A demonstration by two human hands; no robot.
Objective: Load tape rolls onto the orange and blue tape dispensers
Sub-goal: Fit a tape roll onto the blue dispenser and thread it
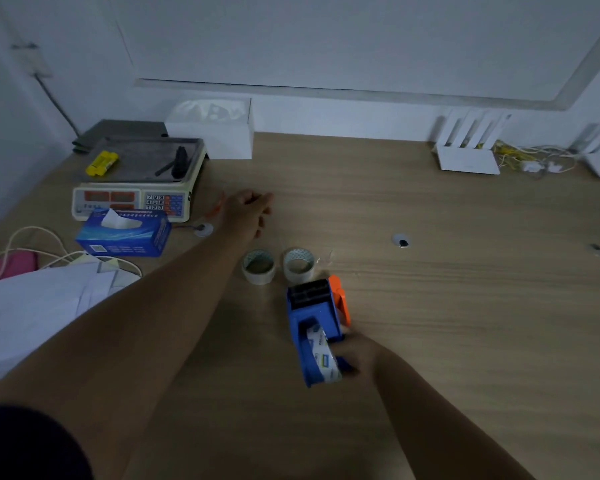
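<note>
A blue tape dispenser (312,320) lies on the wooden table (465,306) with a clear printed tape roll (321,351) seated in its body. My right hand (355,351) grips its near end and the roll's side. An orange plastic part (341,299) sits tight against the dispenser's right side; whether it belongs to a second dispenser I cannot tell. Two loose tape rolls (258,266) (297,264) lie flat just beyond it. My left hand (248,209) reaches far forward with fingers curled, beside a thin orange object (218,206) that it partly hides.
At the far left stand a weighing scale (136,181) with yellow items and a black tool on it, a blue tissue box (123,233) and white papers (39,299). A white box (219,133), routers (468,147) and cables line the back edge.
</note>
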